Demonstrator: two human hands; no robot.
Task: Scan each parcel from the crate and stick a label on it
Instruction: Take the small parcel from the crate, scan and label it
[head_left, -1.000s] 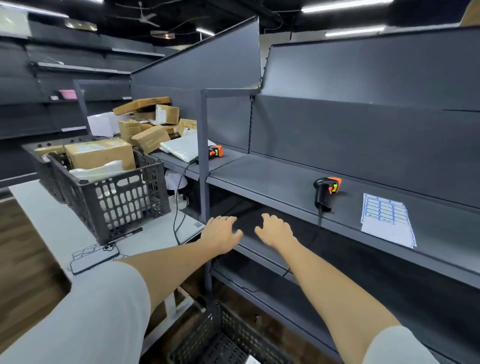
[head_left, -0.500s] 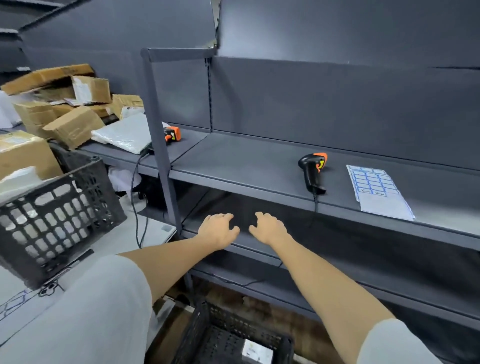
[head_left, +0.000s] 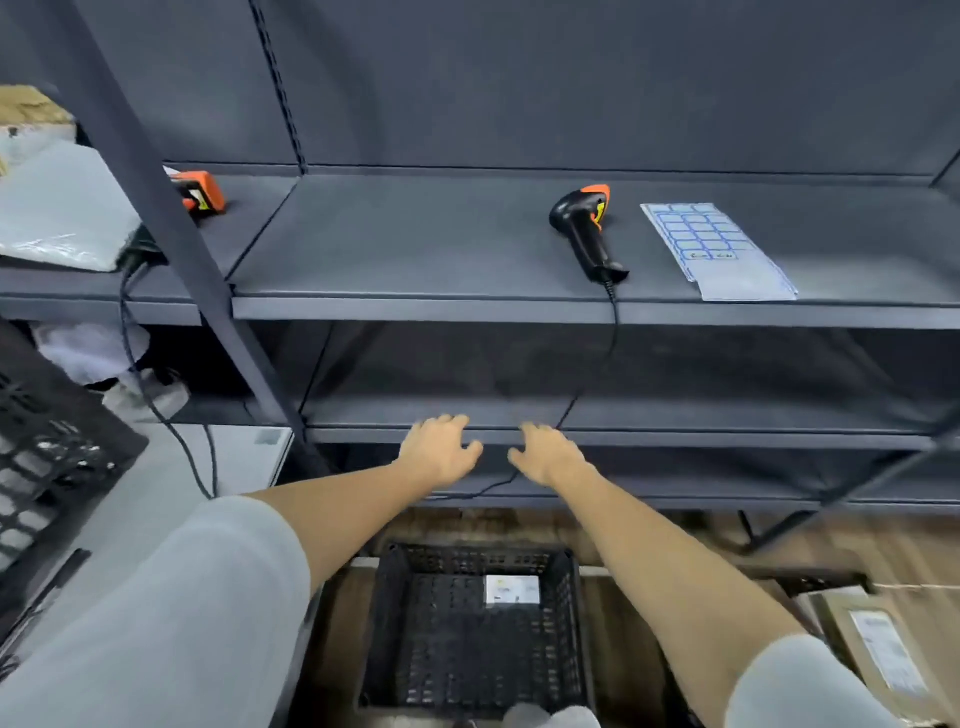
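Both arms reach forward over a black crate (head_left: 395, 623) on the floor. My left hand (head_left: 439, 451) and my right hand (head_left: 548, 453) hover side by side in front of the lower shelf edge, fingers relaxed, holding nothing. Inside the crate lies one small white-labelled parcel (head_left: 511, 589). On the upper grey shelf (head_left: 415, 306) a black and orange barcode scanner (head_left: 587, 228) lies with its cable hanging down, and a sheet of blue labels (head_left: 711, 247) lies to its right.
A second orange scanner (head_left: 200, 191) and a white poly mailer (head_left: 57, 208) lie on the shelf section at the left. Another black crate (head_left: 47, 447) stands on a white table at the left. A brown boxed parcel (head_left: 878, 649) lies on the floor at the lower right.
The view has swung right and down: the pile of parcels at the left has left the frame and the floor crate is now fully in sight. Both hands stay open and close together.
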